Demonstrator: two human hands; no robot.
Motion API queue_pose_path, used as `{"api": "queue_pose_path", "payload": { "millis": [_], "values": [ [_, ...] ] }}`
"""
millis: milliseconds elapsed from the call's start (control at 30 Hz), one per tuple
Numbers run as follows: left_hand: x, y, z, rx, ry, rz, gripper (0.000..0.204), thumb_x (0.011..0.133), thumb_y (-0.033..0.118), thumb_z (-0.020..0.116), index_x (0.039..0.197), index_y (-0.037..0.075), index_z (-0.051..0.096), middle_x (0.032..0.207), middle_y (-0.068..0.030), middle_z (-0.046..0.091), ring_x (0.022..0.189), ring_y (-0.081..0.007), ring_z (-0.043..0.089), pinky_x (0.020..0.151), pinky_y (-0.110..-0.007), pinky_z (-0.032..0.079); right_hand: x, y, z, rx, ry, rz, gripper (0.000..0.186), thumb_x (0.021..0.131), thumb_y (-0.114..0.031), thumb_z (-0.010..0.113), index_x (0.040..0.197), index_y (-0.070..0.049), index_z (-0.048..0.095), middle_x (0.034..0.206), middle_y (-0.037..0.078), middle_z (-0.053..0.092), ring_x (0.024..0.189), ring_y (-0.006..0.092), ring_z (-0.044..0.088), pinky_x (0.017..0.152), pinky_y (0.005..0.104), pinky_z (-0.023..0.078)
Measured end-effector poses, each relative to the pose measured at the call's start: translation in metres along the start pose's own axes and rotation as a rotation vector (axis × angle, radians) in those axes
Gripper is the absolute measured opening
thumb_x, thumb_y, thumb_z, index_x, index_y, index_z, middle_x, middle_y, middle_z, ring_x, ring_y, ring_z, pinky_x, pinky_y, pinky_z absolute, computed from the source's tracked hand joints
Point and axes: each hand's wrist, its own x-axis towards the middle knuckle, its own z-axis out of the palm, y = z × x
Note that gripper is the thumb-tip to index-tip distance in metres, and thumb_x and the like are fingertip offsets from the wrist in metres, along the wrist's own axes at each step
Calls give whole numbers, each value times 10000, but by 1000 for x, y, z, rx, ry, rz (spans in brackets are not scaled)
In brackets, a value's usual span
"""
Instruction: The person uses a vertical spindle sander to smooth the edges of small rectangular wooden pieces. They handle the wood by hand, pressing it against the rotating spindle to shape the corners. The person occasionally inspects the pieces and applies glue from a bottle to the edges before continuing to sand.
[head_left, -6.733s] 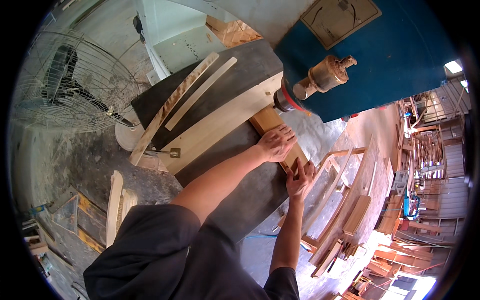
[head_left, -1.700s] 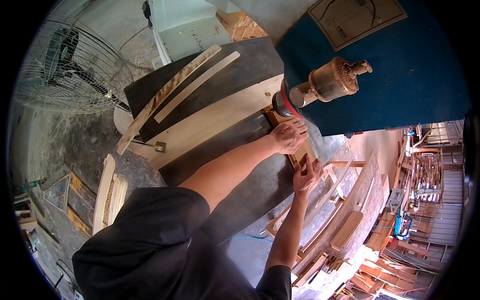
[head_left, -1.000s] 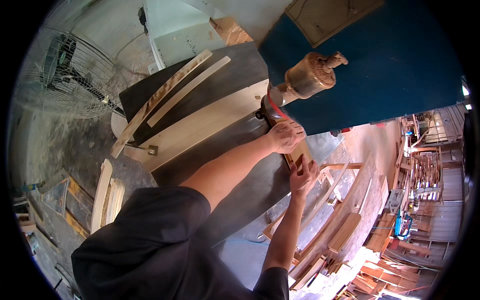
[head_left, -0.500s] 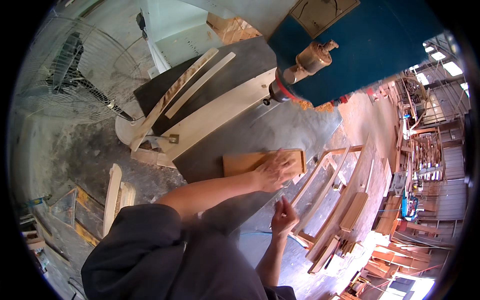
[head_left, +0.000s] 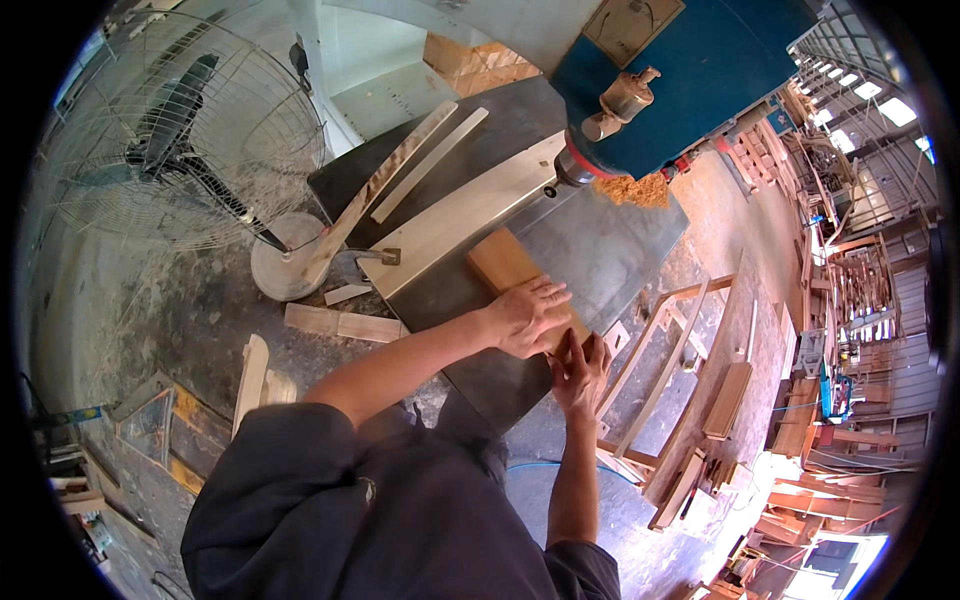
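My left hand (head_left: 530,316) is closed over an orange-brown wooden board (head_left: 503,259), fingers curled across its top. My right hand (head_left: 580,375) grips the board's near end with thumb and fingers. The board lies at an angle on the dark grey machine table (head_left: 625,250). Just beyond it, a pale wooden fence (head_left: 450,220) runs to the red-rimmed cutter head (head_left: 572,162), which hangs from a blue machine body (head_left: 700,70) with a dusty metal cylinder (head_left: 627,95). Orange shavings (head_left: 633,190) are piled beside the head.
A caged floor fan (head_left: 170,140) stands at left. Two long thin strips (head_left: 430,165) rest beyond the fence. Pale offcuts (head_left: 255,385) are on the lower left. At right, a wooden frame (head_left: 655,360) and planks (head_left: 728,400) lie about, with stacked timber (head_left: 855,290) farther back.
The board has come back from under the cutter head toward me, turned crosswise, then returned to an angle. My right hand left it half a second ago and is now on it again.
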Motion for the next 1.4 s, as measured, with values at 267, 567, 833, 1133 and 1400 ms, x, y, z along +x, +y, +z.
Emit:
{"api": "queue_pose_path", "payload": {
  "millis": [267,567,833,1133,1400],
  "values": [
    [29,-30,15,103,205,-101,326,892,195,755,1172,36,708,1211,-133,672,1244,-340,607,1162,-543,444,30,-3,25,-19,137,23,655,817,-335,885,1426,-166,712,1493,301,512,1376,505,491,1167,588,430],
    [60,-53,27,191,242,-81,296,924,218,699,1150,27,692,1207,-144,700,1234,-340,617,1191,-525,406,62,21,30,-3,115,34,650,820,-297,889,1432,-173,709,1516,305,515,1382,532,488,1166,590,439],
    [92,-72,37,177,225,-54,267,922,243,687,1093,37,680,1123,-144,698,1163,-334,627,1152,-511,421,86,42,31,-13,106,75,658,798,-266,900,1423,-171,716,1511,295,527,1383,519,498,1143,576,468],
    [108,-80,39,187,172,-74,271,906,218,698,1104,35,672,1119,-143,688,1150,-331,623,1133,-492,434,103,54,31,0,111,69,649,782,-262,900,1401,-164,733,1504,266,532,1356,510,503,1134,571,474],
    [111,-85,47,195,240,-71,337,893,209,720,1171,20,691,1184,-139,698,1200,-332,616,1155,-490,426,101,64,40,-14,105,81,664,777,-291,898,1408,-170,734,1518,268,522,1370,513,483,1173,592,430]
  ]
}}
